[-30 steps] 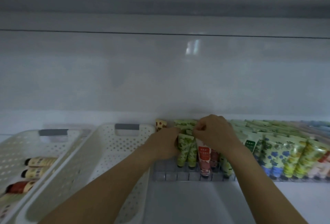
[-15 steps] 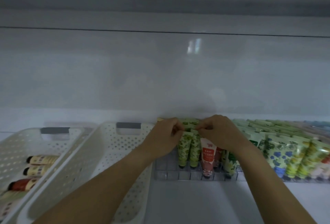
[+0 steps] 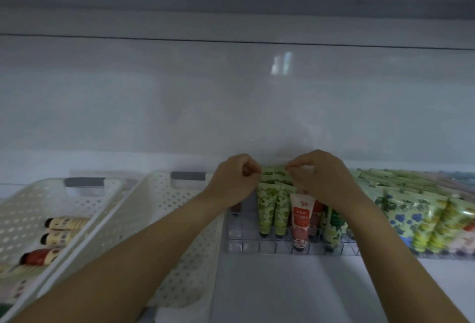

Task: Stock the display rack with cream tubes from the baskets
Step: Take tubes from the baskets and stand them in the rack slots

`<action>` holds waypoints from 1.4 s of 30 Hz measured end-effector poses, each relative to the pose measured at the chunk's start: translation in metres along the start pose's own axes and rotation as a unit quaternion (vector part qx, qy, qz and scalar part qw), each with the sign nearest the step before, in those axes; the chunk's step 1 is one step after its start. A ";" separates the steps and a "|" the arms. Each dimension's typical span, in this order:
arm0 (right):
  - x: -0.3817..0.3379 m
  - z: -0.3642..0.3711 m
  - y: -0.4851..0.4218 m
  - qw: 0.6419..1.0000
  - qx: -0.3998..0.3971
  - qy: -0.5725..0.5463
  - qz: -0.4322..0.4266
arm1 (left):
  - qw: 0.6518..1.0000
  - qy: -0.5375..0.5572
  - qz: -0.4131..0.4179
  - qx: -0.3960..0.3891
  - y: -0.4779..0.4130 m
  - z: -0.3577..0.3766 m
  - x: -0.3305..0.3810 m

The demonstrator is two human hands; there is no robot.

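— Plastic rack [image 3: 257,247], back row: who has the green tube [image 3: 273,173]?
— Both. The left hand [image 3: 235,183] and right hand [image 3: 318,181] are curled, fingertips pinching its top edge, one at each end.
— In front of it?
— More green ones and a red tube [image 3: 302,213], standing upright.
— The baskets?
— Left of the rack. The near basket [image 3: 164,204] touches it; the far basket [image 3: 23,209] holds tubes lying flat.
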State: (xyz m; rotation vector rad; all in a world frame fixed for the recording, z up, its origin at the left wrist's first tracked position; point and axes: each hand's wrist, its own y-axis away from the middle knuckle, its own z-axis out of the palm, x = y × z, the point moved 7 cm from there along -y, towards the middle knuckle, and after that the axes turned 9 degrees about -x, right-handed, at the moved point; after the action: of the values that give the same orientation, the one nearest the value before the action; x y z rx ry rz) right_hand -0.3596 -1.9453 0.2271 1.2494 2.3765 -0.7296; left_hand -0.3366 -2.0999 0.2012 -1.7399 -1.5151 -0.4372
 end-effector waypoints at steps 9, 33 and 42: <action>-0.079 0.031 0.020 0.991 -0.047 -0.078 -0.094 | 0.997 -0.008 -0.035 0.061 0.050 -0.123 0.002; -0.266 0.269 -0.044 0.880 -0.369 0.231 -0.187 | 0.903 -0.178 -0.266 -0.285 0.217 -0.191 -0.137; -0.262 0.291 -0.049 0.820 -0.402 0.383 -0.138 | 0.903 -0.127 -0.283 -0.297 0.224 -0.196 -0.137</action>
State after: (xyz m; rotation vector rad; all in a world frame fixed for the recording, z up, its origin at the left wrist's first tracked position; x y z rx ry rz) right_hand -0.2361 -2.3114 0.1455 0.8788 2.9614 0.8687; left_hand -0.1128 -2.3354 0.1591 -1.8146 -2.2572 -1.0993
